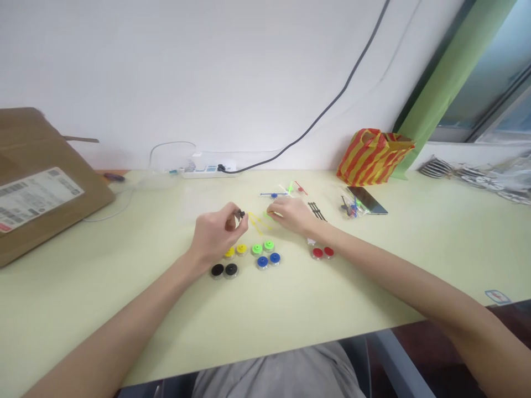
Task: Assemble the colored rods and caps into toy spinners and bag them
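Your left hand [215, 231] pinched a black piece [241, 214] above the surface [174, 320]. Your right hand [293, 214] was at a green piece [266, 216]; I could not tell whether its grip was closed. The black piece, held only at the fingertips, risked slipping; a dipped left wrist risked knocking the yellow discs [241, 250].

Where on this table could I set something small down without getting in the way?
Two bare patches: on the left, between the cardboard box and left forearm; on the right, between the dark flat device, right forearm and table sticker. It's crowded around the left hand and right hand, with black discs and blue discs close by.
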Demonstrator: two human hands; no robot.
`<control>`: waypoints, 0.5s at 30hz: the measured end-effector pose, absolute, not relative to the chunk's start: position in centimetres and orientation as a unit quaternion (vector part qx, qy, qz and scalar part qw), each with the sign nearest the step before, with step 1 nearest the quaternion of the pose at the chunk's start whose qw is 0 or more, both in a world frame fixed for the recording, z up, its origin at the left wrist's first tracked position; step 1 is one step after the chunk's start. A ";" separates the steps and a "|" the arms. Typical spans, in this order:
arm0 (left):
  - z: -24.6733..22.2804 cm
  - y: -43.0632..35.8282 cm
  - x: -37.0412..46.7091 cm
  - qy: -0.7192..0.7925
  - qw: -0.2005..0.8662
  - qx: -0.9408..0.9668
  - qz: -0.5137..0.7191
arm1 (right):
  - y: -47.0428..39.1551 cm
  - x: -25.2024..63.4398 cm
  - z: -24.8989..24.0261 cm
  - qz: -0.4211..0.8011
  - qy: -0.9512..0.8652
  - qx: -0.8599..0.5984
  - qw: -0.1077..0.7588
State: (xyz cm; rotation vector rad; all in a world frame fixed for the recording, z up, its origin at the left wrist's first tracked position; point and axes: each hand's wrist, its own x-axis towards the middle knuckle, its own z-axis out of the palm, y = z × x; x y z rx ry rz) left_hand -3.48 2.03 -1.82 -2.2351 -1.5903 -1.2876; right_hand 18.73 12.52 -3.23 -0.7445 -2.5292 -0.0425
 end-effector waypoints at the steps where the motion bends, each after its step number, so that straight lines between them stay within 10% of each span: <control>1: -1.8 2.0 -3.4 -0.523 0.059 -0.737 -0.423 | 12.6 18.6 -3.4 -0.053 -0.939 -0.265 0.214; 15: -2.2 2.1 -3.3 -0.511 0.093 -0.753 -0.403 | 12.2 19.1 -1.9 -0.085 -0.978 -0.136 0.132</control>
